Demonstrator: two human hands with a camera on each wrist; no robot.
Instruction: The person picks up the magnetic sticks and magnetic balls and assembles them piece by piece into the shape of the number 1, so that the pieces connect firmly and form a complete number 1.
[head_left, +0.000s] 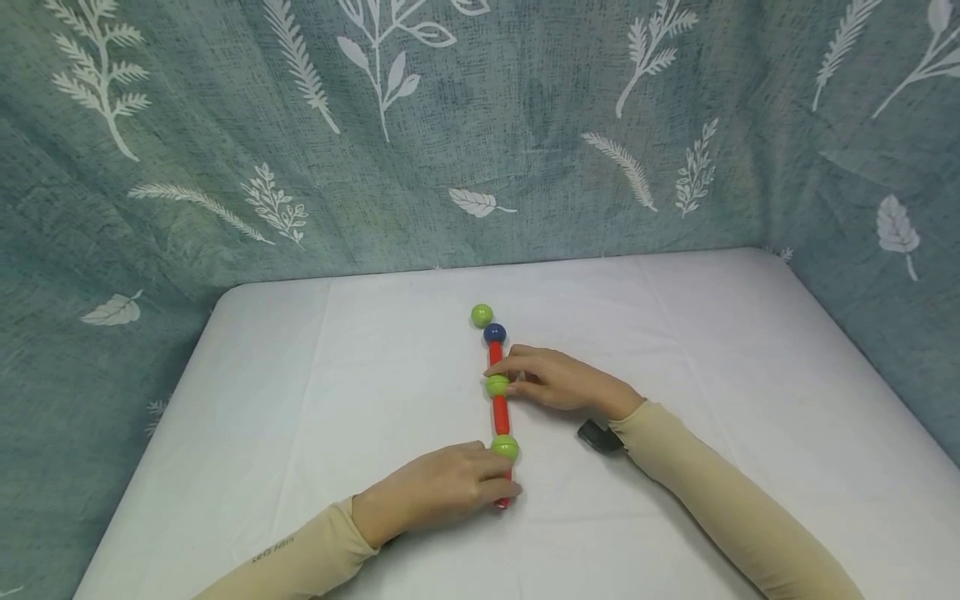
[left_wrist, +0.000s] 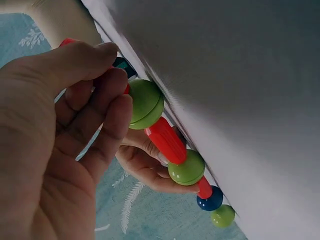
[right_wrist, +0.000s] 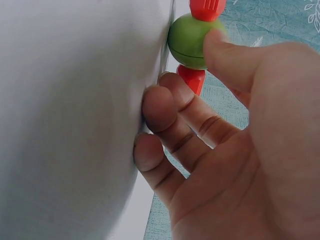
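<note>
A line of red ribbed rods and coloured balls runs away from me across the white table. At its near end, my left hand [head_left: 438, 487] pinches the nearest red rod [head_left: 502, 503], its fingers close against the near green ball [left_wrist: 146, 104]. A second red rod [head_left: 501, 415] leads from there to the middle green ball [right_wrist: 187, 42]. My right hand [head_left: 558, 379] holds that ball, thumb on its side and fingertips low by the tabletop. Beyond it come another red rod [head_left: 495, 352] and a blue ball [head_left: 494, 333].
Just past the blue ball lies another green ball [head_left: 482, 315]. A black object [head_left: 597, 436] shows beside my right wrist. The white-covered table [head_left: 375, 350] ends at a teal leaf-patterned curtain [head_left: 525, 167] behind and at the sides.
</note>
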